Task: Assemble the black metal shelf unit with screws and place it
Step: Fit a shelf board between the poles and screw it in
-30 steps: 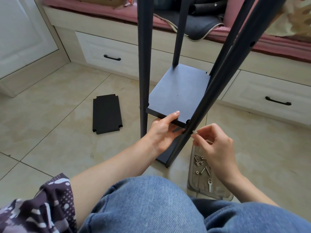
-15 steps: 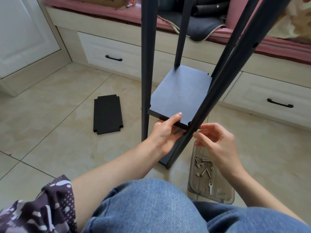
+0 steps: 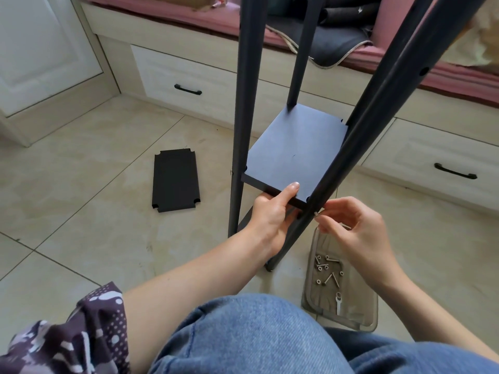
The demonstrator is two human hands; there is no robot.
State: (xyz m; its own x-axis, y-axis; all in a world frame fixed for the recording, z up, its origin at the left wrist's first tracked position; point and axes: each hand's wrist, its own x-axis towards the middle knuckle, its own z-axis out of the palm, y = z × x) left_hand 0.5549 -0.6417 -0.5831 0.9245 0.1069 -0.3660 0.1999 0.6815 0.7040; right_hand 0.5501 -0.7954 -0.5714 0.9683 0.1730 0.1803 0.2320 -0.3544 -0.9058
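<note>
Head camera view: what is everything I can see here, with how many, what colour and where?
Shelf panel: one, black, between the four posts.
Posts: four, black, upright.
Spare panel: one, black, flat on the floor, left.
Tray: one, clear, on the floor, right; holds loose silver screws and a small wrench.
Drawers: two, cream, black handles, behind.
Cushion: pink, above the drawers.
Left hand: grips the panel's front edge.
Right hand: pinches a screw at the near post.

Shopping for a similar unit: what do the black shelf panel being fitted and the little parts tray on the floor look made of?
The flat black shelf panel: probably painted metal, matte, thin folded edge. The translucent grey-tinted parts tray: seemingly plastic, since the floor shows through it; glossy rim.
</note>
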